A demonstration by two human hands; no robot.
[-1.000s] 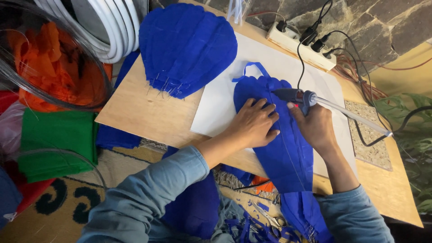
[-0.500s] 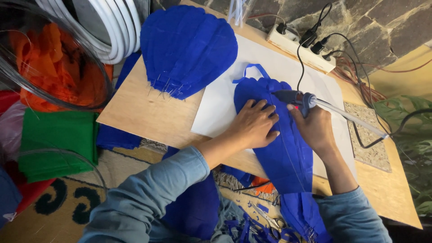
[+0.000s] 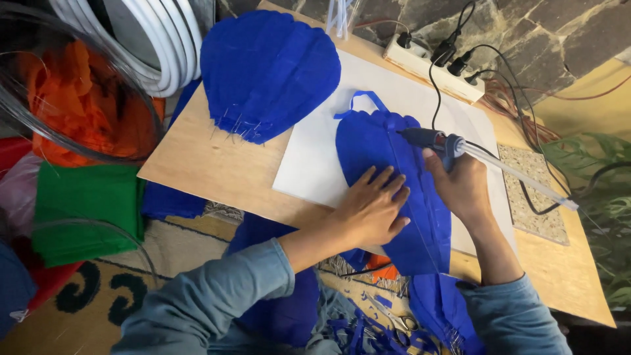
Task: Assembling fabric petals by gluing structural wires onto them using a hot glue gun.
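Head view: we are pressing our left hand [image 3: 371,210], fingers spread flat, onto a blue scalloped fabric panel [image 3: 394,190] lying on a white paper sheet [image 3: 315,164] over the pale wooden board [image 3: 197,164]. Our right hand [image 3: 463,187] is wrapping closed around a blue hot-glue gun [image 3: 430,139], its nozzle pointing left and touching the panel's upper part near a seam line, a clear glue stick [image 3: 526,181] sticking out behind. A blue ribbon loop [image 3: 360,102] is showing at the panel's top edge. We are judging the gluing partly done: a second, similar blue scalloped fabric piece [image 3: 269,69] is lying apart at the board's far left, looking assembled, while the panel under our hands is being worked near its top, the lower length hanging off the board's near edge. A white power strip [image 3: 427,66] is sitting by the stone wall; blue scraps and scissors [image 3: 388,315] are lying below.
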